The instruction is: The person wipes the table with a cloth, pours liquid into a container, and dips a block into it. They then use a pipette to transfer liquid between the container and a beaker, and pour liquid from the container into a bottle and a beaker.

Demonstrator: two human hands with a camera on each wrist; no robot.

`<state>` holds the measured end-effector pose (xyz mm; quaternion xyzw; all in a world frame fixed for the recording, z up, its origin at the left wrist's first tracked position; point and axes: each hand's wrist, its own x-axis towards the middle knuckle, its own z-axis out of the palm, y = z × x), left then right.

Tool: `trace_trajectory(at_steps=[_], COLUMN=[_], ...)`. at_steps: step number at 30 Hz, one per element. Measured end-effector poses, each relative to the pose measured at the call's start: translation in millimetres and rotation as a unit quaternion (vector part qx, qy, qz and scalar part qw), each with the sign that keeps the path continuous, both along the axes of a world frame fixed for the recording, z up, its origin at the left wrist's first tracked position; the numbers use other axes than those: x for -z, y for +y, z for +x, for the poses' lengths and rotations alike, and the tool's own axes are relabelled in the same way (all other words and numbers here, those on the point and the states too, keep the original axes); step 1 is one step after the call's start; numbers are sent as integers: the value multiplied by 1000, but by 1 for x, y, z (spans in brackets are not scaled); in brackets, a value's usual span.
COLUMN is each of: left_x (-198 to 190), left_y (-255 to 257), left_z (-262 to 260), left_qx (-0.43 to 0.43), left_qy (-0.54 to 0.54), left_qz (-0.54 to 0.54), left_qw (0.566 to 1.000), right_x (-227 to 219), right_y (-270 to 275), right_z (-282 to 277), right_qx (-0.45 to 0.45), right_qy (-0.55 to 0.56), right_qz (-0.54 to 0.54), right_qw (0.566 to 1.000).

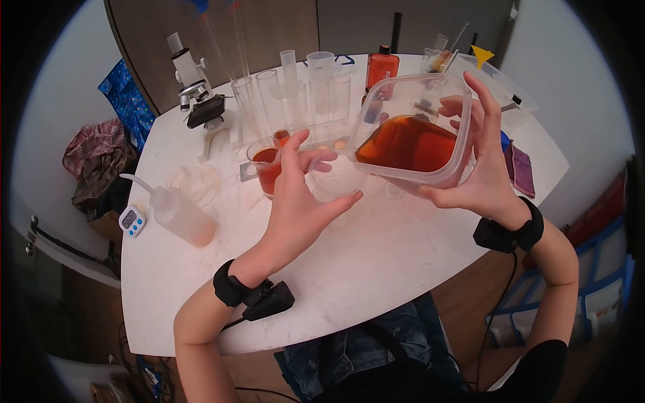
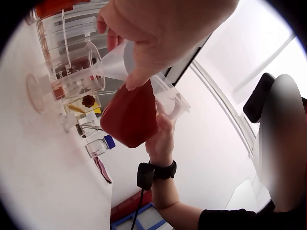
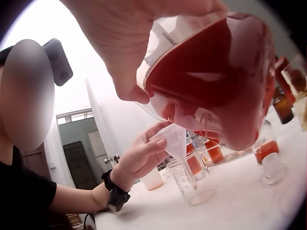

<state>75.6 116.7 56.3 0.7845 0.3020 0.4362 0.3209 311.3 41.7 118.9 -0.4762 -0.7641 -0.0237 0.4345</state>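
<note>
My right hand grips a clear square plastic container by its side. Dark red-orange liquid lies in the container, which is tilted towards my left hand. The thumb and fingers of that left hand hold a translucent funnel below the container's low corner. In the right wrist view the funnel has its stem down in a clear glass vessel with printed marks, upright on the table. Whether liquid is running into the funnel cannot be told.
On the white table stand a beaker of red liquid, a wash bottle, a timer and a microscope. Several glass cylinders stand behind, with a red bottle and a purple cloth further right.
</note>
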Motion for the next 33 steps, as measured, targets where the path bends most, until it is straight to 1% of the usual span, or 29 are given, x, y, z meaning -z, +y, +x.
trace_trajectory(at_steps=[3, 11, 20, 27, 33], left_x=[-1, -2, -4, -5, -5], left_y=[0, 2, 1, 0, 0], left_z=[-2, -2, -2, -1, -2], left_qx=[-8, -12, -15, -7, -9], left_qy=[10, 23, 35, 34, 33], left_qz=[-2, -10, -28, -39, -24], left_qw=[1000, 1000, 999, 999, 999], right_x=[-1, -3, -3, -1, -4], right_y=[1, 6, 6, 7, 7], right_z=[-1, 4, 7, 7, 6], right_qx=[6, -10, -7, -2, -9], right_qy=[-6, -56, -75, -54, -77], right_qz=[-14, 12, 17, -4, 17], right_qw=[1000, 998, 997, 999, 997])
